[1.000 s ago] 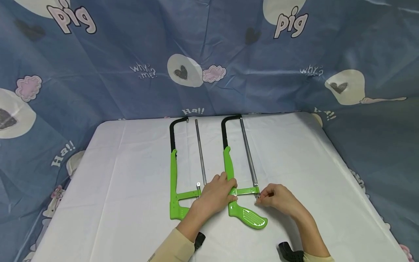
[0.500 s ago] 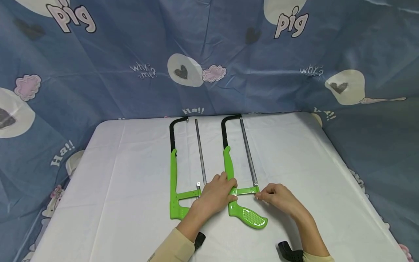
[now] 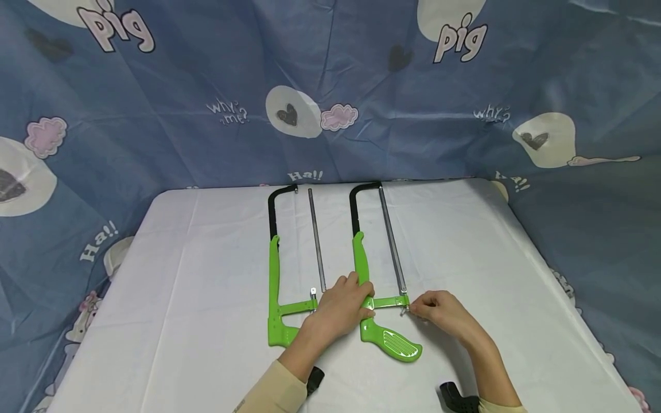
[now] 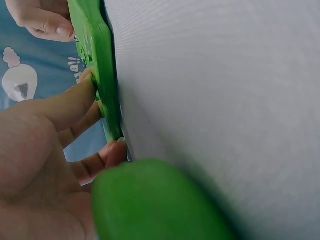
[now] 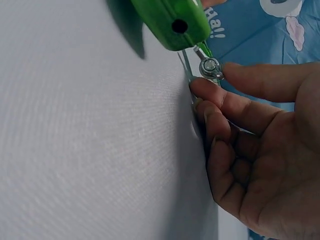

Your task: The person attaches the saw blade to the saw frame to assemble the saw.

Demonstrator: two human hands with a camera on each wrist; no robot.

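A hacksaw with a green handle and black front frame lies on the white table, its grey blade spanning the frame's open side. My left hand grips the green frame just above the handle; the left wrist view shows its thumb on one side and fingers on the other. At the near end of the blade, my right hand holds a metal wing nut between thumb and index finger. The other right-hand fingers are curled beside it, close to the tabletop.
Left of it lies a second green and black hacksaw, partly hidden by my left forearm. A loose blade lies between the two saws. Patterned blue cloth hangs behind the white-covered table.
My right fingertips have shifted slightly around the wing nut, which shows more from above than half a second ago. The left hand and both saws stay where they were.
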